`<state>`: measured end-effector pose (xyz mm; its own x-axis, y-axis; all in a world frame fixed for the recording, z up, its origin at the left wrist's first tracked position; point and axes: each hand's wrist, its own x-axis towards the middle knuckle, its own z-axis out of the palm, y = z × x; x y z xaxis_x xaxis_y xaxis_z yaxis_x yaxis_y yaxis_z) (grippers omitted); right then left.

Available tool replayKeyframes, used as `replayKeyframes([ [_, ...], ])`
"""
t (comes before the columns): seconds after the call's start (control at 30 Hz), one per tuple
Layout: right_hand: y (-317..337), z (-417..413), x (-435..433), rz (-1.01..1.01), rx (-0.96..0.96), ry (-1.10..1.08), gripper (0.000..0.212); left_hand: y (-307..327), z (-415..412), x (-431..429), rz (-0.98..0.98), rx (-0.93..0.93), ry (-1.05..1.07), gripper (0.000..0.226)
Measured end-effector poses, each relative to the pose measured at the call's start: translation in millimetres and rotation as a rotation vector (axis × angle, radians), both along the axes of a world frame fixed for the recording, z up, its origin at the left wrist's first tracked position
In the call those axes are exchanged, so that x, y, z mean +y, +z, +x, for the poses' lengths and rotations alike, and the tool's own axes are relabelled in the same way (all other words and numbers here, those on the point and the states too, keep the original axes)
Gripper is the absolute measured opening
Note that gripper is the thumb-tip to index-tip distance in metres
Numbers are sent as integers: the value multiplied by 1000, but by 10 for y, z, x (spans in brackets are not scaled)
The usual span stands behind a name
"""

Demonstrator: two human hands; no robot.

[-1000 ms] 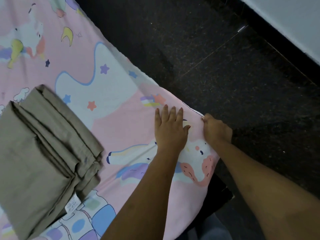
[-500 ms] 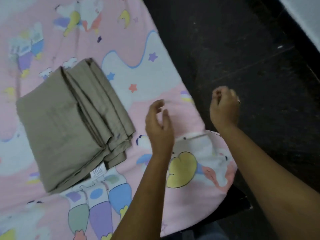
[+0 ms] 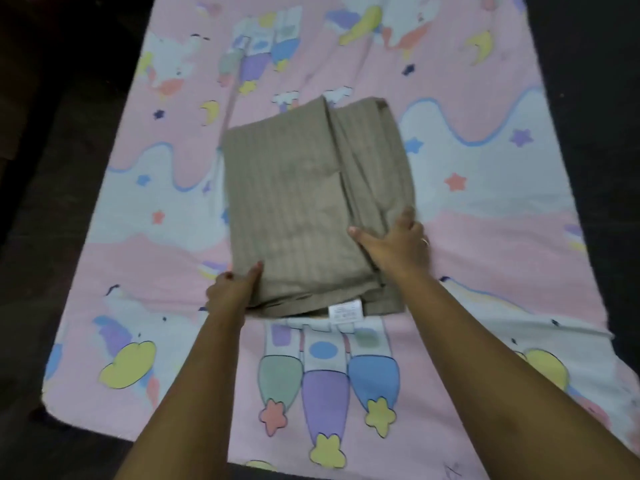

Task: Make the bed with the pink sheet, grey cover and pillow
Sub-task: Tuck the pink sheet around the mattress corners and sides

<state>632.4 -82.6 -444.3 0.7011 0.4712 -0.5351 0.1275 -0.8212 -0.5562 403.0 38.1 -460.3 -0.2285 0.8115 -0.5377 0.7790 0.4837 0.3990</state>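
Folded grey-brown fabric cover (image 3: 304,202): centred on pink cartoon-print sheet (image 3: 485,237). Left hand (image 3: 235,289), right hand (image 3: 398,244): moved off sheet corner, now both gripping cover's near edges. Sheet apparently laid; unfolding likely follows.

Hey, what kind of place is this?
Probably a bedroom at home: a pink sheet with cartoon prints is spread out flat, a dark floor lies around it, and the left hand and right hand hold a folded grey cover on it.
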Motion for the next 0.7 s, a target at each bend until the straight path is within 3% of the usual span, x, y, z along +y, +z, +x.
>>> replayKeyframes([
  [0.17, 21, -58, 279, 19, 114, -52, 124, 42, 104, 253, -85, -244, -29, 69],
  [0.3, 101, -154, 573, 67, 96, -37, 91, 225, 50, 355, -69, -573, -15, 53],
  [0.4, 166, -387, 897, 195, 264, -121, 77, 547, -67, 528, 45, -676, -58, 48],
  [0.5, 299, -772, 1216, 411, 398, -164, 71, 967, -332, 846, 216, -704, -90, 38],
  [0.6, 505, -1297, 1538, 637, 513, -192, 48, 1432, -826, 1242, 368, -662, -77, 38],
  [0.7, 715, -1924, 1871, 772, 560, -131, 51, 1697, -1515, 1521, 435, -537, -14, 49],
])
